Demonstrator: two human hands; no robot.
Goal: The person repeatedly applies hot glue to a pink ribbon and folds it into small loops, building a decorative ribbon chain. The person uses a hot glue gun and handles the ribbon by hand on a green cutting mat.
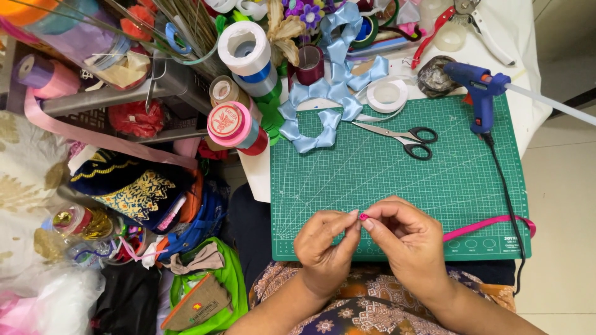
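Note:
My left hand [323, 245] and my right hand [406, 239] meet over the near edge of a green cutting mat [397, 174]. Their fingertips pinch a small folded end of pink ribbon [364, 217] between them. The ribbon's tail [490, 224] trails out from under my right hand across the mat's right corner. Farther up the mat lie black-handled scissors [403, 134] and a light blue ribbon flower [320, 115].
A blue glue gun [479, 93] stands at the mat's upper right, its black cord [506, 192] running down the right side. Spools of ribbon [239, 121], a white tape roll [387, 95] and red pliers [431, 28] crowd the back. Bags and cloth [133, 192] fill the left.

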